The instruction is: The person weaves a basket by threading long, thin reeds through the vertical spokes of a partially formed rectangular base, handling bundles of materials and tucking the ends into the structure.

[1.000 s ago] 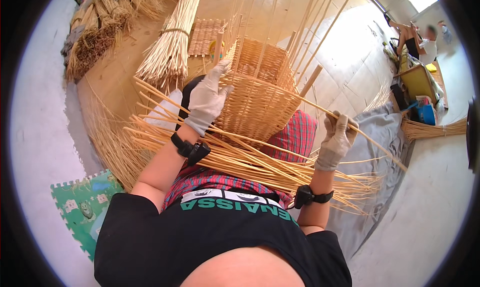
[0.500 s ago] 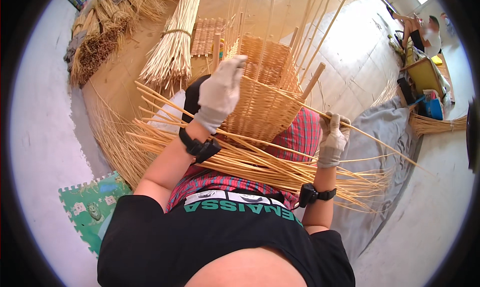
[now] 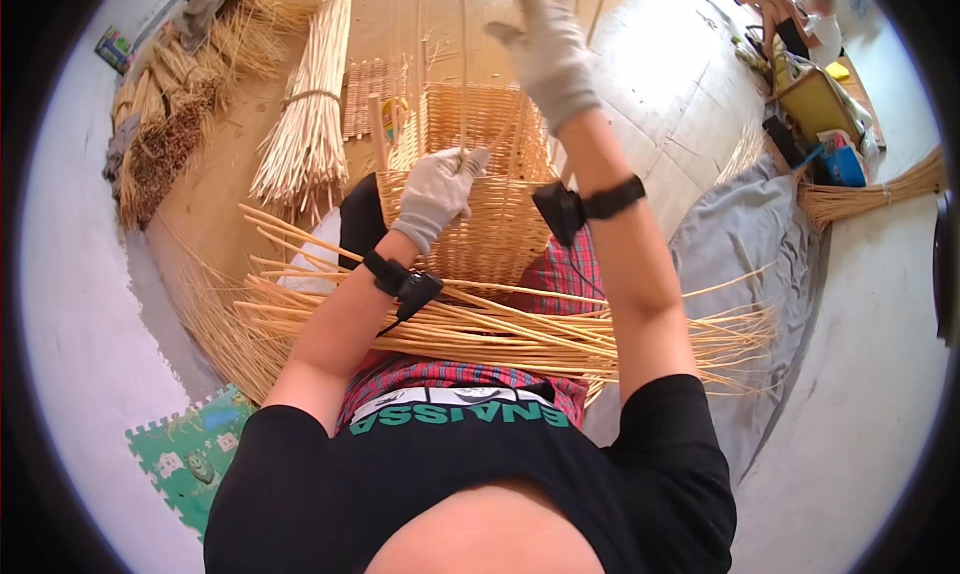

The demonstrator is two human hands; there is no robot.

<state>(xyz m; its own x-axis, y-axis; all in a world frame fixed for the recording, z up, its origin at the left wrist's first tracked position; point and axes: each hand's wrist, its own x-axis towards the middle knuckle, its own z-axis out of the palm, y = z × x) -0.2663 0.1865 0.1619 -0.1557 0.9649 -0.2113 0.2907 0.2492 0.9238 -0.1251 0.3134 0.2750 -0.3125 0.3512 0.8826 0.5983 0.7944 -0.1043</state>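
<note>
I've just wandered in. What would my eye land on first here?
Probably the wicker basket near the middle, with slender rods rising from it and the person's gloved left hand at its near rim. The gloved right hand is just as striking, raised at the top with fingers spread. Next come the loose canes strewn across the person's lap and the tied bundle of pale canes at upper left.

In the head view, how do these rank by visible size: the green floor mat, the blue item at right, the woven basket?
Largest to smallest:
Woven basket
Green floor mat
Blue item
</note>
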